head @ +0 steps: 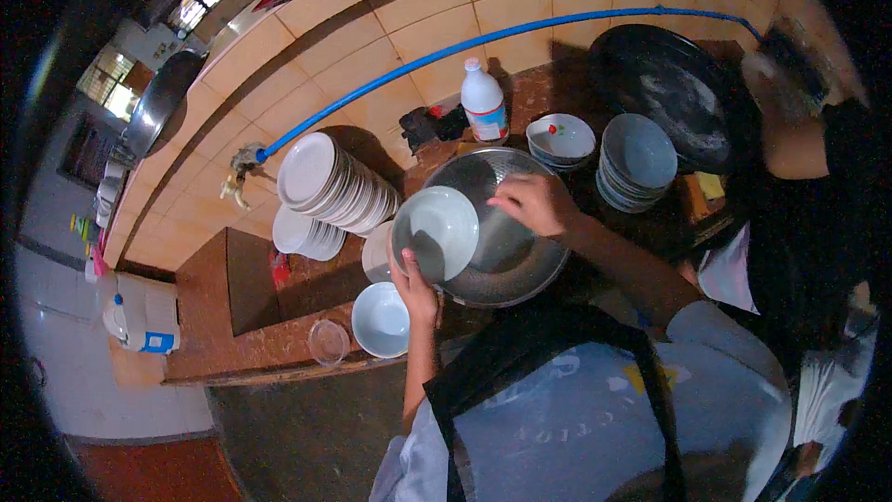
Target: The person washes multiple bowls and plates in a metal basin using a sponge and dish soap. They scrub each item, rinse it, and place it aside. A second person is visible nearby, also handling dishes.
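My left hand (418,291) grips a white bowl (449,230) by its rim, with the thumb on the inside. The bowl is tilted and partly covers a large metal basin (516,279). Over this basin is my right hand (533,203), slightly blurred and apart from the bowl; its fingers are curled, and I cannot tell whether anything is in them. Close to my left wrist, another white bowl (380,321) rests upright near the counter's edge, beside a small clear plastic container (328,342). A tall leaning stack of white plates (306,171) stands to the left.
Behind the basin stands a white bottle (483,101). Bowls are stacked (561,136) beside it, with another bowl stack (637,153) further right. A wide black basin (679,97) holds liquid. A blue hose (425,59) runs from a wall faucet (237,185). Another person (787,146) is at the right.
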The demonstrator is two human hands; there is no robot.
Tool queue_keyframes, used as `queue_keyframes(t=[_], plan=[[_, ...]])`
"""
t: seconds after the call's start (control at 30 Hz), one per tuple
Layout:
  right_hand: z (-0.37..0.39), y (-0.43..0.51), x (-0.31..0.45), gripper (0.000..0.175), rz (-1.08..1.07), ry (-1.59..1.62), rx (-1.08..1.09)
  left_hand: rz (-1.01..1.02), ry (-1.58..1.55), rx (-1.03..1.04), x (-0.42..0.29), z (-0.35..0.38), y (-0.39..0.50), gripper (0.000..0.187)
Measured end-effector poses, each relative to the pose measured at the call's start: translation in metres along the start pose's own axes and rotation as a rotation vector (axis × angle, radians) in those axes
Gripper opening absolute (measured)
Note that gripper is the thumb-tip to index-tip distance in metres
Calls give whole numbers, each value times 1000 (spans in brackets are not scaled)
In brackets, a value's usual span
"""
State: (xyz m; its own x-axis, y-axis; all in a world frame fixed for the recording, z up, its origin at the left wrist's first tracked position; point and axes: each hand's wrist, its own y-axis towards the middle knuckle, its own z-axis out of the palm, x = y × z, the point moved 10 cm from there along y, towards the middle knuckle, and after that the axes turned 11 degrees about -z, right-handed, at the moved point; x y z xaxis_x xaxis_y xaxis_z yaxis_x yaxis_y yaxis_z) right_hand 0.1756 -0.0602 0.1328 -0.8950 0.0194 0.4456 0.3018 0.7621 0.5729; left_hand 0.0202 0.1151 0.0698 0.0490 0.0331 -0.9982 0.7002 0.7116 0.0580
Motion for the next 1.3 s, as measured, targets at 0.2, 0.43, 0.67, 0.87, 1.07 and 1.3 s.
queue_keyframes(t=[0.2, 0.43, 0.67, 0.87, 1.07, 1.3], plan=[[-3, -10, 47, 41, -314, -143, -24, -464, -83, 51, 36, -15, 10, 64], [-8, 5, 75, 20, -443, 165, -91, -336, -815, 586, -15, 48, -7, 67], [53, 18, 1, 20, 427, 939, -49, -494, -609, 45, 53, 26, -8, 60], [132, 3, -70, 27, 714, 1152, 104, -327, -309, 97, 34, 12, 0, 44], [176, -22, -73, 15, -55, -385, 557, -350, -495, 53, 40, -9, 6, 45], [157, -24, -98, 12, -20, -260, 355, -201, -354, 70, 33, -23, 12, 46]])
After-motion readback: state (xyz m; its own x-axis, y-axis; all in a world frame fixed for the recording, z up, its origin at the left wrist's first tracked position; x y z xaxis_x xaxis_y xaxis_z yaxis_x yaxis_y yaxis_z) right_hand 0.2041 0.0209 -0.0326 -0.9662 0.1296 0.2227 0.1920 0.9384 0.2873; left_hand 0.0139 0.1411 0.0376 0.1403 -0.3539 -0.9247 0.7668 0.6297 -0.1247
